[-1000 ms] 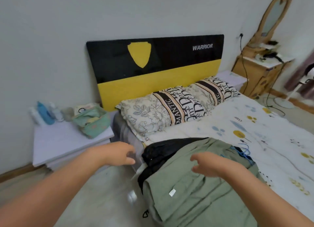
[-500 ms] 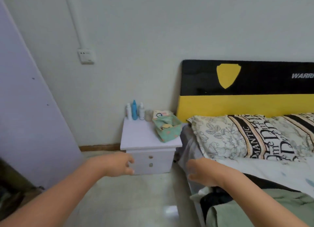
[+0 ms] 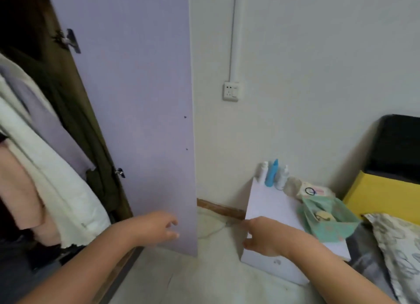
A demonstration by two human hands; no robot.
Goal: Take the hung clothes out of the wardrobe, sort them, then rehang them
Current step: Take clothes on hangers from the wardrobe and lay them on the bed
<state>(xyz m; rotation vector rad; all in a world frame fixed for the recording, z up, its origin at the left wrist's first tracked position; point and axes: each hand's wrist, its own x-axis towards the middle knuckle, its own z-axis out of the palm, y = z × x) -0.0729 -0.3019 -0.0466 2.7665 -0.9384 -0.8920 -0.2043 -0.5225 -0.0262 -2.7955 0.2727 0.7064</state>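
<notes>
— Pale walls, a lilac wardrobe door swung wide, a white bedside cabinet at the right. What are the hands doing?

— Nothing is held. The left hand hangs in front of the lower part of the door, fingers loosely curled around air. The right hand floats over the near corner of the cabinet, also relaxed and empty; whether it brushes the cabinet edge I cannot tell.

— What has changed?

— A second ago both hands hovered over a green garment lying on the bed, with the headboard filling the view. Half a second ago the view had swung left past the cabinet. Now the bed is only a sliver at the right edge and the open wardrobe fills the left side.

— And for the task?

— My reading: one piece has been laid down and the person has turned back for another, so the taking-out stage is not finished.

— Where are the clothes relative to the hands?

— The hung clothes remain inside the wardrobe, left of and above the left hand: a cream piece, a pink one, a lilac one, something dark olive behind. The cream hem is nearest, just beside the left forearm. The right hand is well apart from them.
</notes>
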